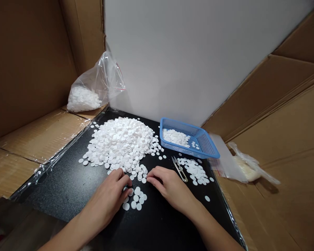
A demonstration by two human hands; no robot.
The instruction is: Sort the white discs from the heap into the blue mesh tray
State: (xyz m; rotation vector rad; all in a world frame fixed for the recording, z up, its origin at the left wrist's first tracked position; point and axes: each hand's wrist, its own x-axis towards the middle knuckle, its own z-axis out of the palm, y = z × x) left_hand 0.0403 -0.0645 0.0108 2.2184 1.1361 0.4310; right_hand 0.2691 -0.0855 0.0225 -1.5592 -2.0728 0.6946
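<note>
A large heap of small white round discs (122, 137) lies on the black tabletop (60, 188). My left hand (115, 190) rests at the heap's near edge, fingers curled in toward the thumb; whatever they hold is hidden. Beside its fingertips is a small loose group of discs (137, 198), partly covered by that hand. My right hand (170, 186) is at the heap's front right edge, thumb and forefinger pinched together at a white disc (144, 180). To the right of this hand lie thread snips (180, 169) and another spread of discs (196, 171).
A blue plastic basket (209, 148) with discs inside stands at the back right. A clear bag of discs (83, 99) sits on cardboard at the back left. Another plastic bag (251, 169) lies right of the table. Cardboard walls (285, 122) and a white wall (172, 62) surround the table.
</note>
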